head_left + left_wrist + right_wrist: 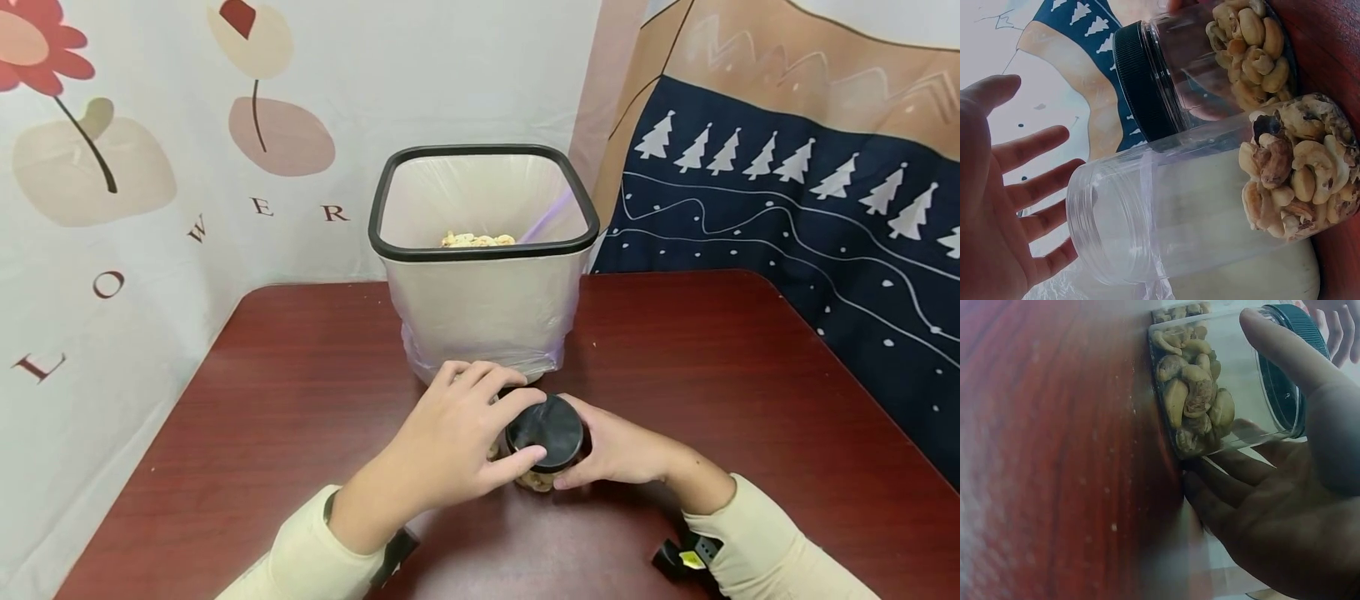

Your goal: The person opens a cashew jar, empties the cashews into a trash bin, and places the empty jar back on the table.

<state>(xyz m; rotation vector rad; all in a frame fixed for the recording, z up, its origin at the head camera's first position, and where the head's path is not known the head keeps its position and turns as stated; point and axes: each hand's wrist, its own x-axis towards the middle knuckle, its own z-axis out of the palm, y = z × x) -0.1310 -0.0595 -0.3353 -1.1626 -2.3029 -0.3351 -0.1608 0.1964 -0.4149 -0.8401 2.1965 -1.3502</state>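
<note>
My right hand (626,446) holds a clear plastic jar (1194,381) from its right side, thumb and fingers curled round it. A black screw lid (553,429) covers this jar, and cashews lie in its lower part. Over the left edge of the lid, my left hand (457,442) hovers with fingers spread, holding nothing. Beside the lidded jar stands a second clear jar (1191,212) without a lid, cashews at its bottom. Its open mouth is close to my left fingers in the left wrist view; in the head view my left hand mostly hides it.
A pale bin (487,300) with a black rim and a thin plastic liner stands right behind the jars. Some cashews (476,241) show inside it. The reddish-brown table (300,400) ends at printed cloths (315,75) at the back and sides.
</note>
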